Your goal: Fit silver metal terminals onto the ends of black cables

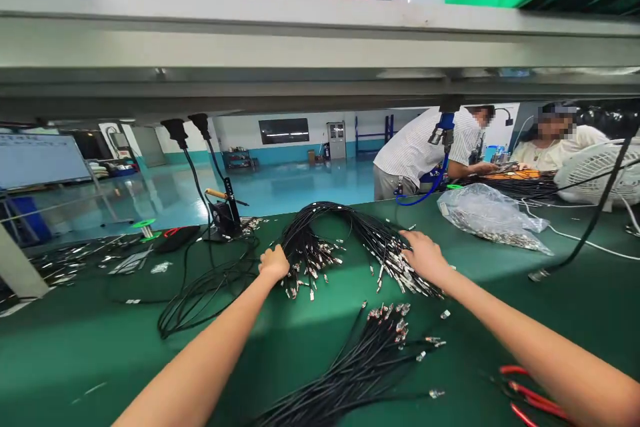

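Note:
A looped bundle of black cables (345,227) with metal connector ends lies on the green bench (575,293). My left hand (274,262) is closed in a fist on the left end of that bundle. Over the right end, my right hand (424,255) rests with fingers curled among the connectors. A second bundle of black cables (360,360) lies nearer to me between my forearms.
A soldering iron stand (225,213) and loose black wires (200,293) sit at the left. A clear plastic bag (490,217) of parts and a white fan (600,173) are at the right. Red-handled pliers (530,400) lie near my right forearm. Two people work beyond the bench.

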A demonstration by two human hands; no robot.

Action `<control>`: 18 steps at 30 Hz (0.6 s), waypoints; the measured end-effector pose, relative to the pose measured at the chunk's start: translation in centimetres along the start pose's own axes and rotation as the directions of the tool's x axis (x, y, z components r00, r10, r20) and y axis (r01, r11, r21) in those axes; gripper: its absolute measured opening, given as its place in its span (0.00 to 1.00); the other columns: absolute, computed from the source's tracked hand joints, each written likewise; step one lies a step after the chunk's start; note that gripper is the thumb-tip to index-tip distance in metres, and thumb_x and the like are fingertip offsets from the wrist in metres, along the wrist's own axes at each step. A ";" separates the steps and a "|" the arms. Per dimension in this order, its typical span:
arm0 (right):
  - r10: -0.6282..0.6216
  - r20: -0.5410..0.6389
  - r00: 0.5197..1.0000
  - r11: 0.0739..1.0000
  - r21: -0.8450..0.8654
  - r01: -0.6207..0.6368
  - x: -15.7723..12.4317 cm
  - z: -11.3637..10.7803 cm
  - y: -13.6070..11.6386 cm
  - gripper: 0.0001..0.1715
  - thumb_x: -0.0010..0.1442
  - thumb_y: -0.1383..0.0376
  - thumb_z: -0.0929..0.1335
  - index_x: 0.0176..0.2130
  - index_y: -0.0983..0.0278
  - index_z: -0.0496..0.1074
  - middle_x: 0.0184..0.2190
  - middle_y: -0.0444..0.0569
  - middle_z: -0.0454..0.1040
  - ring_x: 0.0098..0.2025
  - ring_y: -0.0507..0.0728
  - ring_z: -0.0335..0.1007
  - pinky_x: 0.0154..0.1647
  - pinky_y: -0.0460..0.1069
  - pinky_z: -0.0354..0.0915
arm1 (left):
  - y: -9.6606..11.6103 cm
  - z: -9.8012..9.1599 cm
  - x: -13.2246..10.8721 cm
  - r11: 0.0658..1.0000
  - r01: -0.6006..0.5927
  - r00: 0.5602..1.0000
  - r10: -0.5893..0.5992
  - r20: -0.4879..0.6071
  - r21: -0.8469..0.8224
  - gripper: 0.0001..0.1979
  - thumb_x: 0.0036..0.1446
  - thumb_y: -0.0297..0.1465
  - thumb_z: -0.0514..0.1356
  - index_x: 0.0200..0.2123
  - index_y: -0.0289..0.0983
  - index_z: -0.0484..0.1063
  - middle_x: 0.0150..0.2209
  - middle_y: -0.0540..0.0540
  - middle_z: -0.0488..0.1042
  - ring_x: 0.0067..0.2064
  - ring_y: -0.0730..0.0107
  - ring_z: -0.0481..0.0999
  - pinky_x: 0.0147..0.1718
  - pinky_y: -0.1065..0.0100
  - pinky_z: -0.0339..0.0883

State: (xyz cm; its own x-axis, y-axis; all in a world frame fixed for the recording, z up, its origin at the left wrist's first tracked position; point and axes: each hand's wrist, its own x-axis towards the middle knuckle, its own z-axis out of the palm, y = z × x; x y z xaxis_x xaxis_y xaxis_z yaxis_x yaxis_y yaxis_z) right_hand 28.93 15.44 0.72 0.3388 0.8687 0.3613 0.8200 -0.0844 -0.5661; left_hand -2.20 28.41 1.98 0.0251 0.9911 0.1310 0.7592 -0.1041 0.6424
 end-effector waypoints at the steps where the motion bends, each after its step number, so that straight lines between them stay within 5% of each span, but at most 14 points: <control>1: -0.043 0.034 0.999 0.999 -0.007 0.043 -2.0 -1.0 0.6 0.21 0.52 0.74 0.63 0.47 0.66 0.66 0.48 0.55 0.65 0.52 0.63 0.57 0.54 0.56 0.52 | 0.0 -0.2 -0.7 0.998 -0.039 0.999 0.037 0.039 0.051 0.18 0.55 0.34 0.55 0.48 0.33 0.61 0.50 0.39 0.61 0.50 0.56 0.61 0.48 0.50 0.54; 4: -0.136 0.158 0.978 0.990 0.047 0.130 -9.5 -4.5 1.9 0.17 0.55 0.68 0.62 0.45 0.63 0.67 0.45 0.51 0.68 0.47 0.59 0.63 0.50 0.53 0.57 | 0.5 -1.7 -4.4 0.970 -0.215 0.947 0.180 0.265 0.110 0.19 0.52 0.33 0.57 0.48 0.33 0.64 0.46 0.39 0.66 0.49 0.55 0.63 0.49 0.57 0.54; 7: -0.118 0.245 0.962 0.989 0.115 0.092 -17.8 -7.5 1.3 0.12 0.57 0.61 0.62 0.40 0.59 0.70 0.40 0.50 0.71 0.42 0.60 0.66 0.44 0.53 0.62 | 0.6 -4.1 -10.9 0.930 -0.362 0.816 0.289 0.500 0.054 0.25 0.49 0.41 0.58 0.50 0.37 0.64 0.44 0.42 0.70 0.46 0.57 0.67 0.47 0.62 0.57; 10: -0.245 0.243 0.938 0.968 0.105 0.226 -25.1 -7.9 -1.4 0.12 0.58 0.60 0.62 0.40 0.56 0.70 0.39 0.50 0.72 0.42 0.60 0.66 0.43 0.53 0.63 | 0.4 -5.6 -18.2 0.873 -0.484 0.639 0.303 0.707 0.063 0.44 0.44 0.52 0.57 0.60 0.38 0.46 0.59 0.39 0.53 0.57 0.53 0.55 0.54 0.58 0.50; 11: -0.339 0.271 0.901 0.941 0.092 0.326 -27.1 -7.2 -2.6 0.13 0.56 0.59 0.63 0.43 0.55 0.69 0.41 0.50 0.71 0.43 0.60 0.66 0.43 0.53 0.63 | 0.3 -5.6 -20.2 0.855 -0.508 0.619 0.275 0.736 0.108 0.49 0.41 0.54 0.57 0.61 0.36 0.42 0.61 0.38 0.47 0.59 0.51 0.49 0.55 0.55 0.47; 13: -0.501 0.314 0.807 0.856 0.043 0.515 -30.2 -5.0 -4.8 0.14 0.53 0.58 0.66 0.42 0.54 0.69 0.39 0.49 0.71 0.40 0.60 0.66 0.39 0.51 0.64 | 0.2 -4.8 -23.2 0.802 -0.561 0.632 0.258 0.730 0.203 0.56 0.36 0.56 0.58 0.61 0.33 0.38 0.61 0.34 0.43 0.60 0.47 0.44 0.55 0.50 0.46; 15: -0.585 0.263 0.767 0.774 -0.103 0.625 -32.2 -2.4 -6.3 0.10 0.54 0.60 0.66 0.39 0.55 0.69 0.33 0.47 0.72 0.34 0.58 0.67 0.34 0.50 0.64 | 0.3 -3.4 -24.5 0.734 -0.608 0.686 0.296 0.664 0.301 0.57 0.34 0.54 0.61 0.60 0.31 0.39 0.59 0.31 0.49 0.59 0.44 0.48 0.52 0.48 0.51; 18: -0.690 0.158 0.707 0.617 -0.383 0.688 -34.3 0.1 -6.7 0.04 0.53 0.64 0.66 0.33 0.59 0.67 0.24 0.44 0.68 0.25 0.56 0.63 0.22 0.47 0.59 | 0.8 -1.3 -24.7 0.650 -0.621 0.769 0.394 0.504 0.439 0.40 0.44 0.45 0.59 0.55 0.27 0.54 0.49 0.29 0.62 0.51 0.44 0.61 0.43 0.50 0.61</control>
State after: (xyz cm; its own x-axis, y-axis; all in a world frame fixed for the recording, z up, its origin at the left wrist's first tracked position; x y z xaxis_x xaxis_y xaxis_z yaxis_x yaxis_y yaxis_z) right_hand 11.75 -13.75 -7.91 -0.3990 0.7489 0.5291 0.9154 0.3586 0.1826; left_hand -3.05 3.73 0.21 0.6459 0.7629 -0.0265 0.7633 -0.6461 0.0046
